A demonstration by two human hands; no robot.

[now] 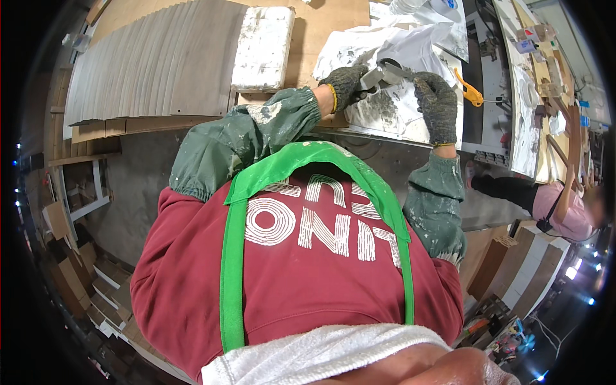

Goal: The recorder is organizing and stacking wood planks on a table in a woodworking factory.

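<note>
My left hand (346, 87), in a dark knitted glove, is closed on a grey flat-bladed putty knife (371, 79). My right hand (437, 108), gloved alike, is closed at the right end of a second thin grey blade (402, 72), its handle hidden by the fingers. The two blades come close together beside a dark round thing (390, 62), whose kind I cannot make out. Beneath them lies a white sheet (391, 115) smeared with dark grey paste. Crumpled white paper or film (417, 48) lies just beyond the hands.
Fanned grey boards (154, 64) cover the bench's left side, next to a white wrapped block (262, 48). An orange-handled tool (472, 94) lies right of my right hand. Another bench (525, 96) stands farther right, with a person in pink (559, 208) beside it.
</note>
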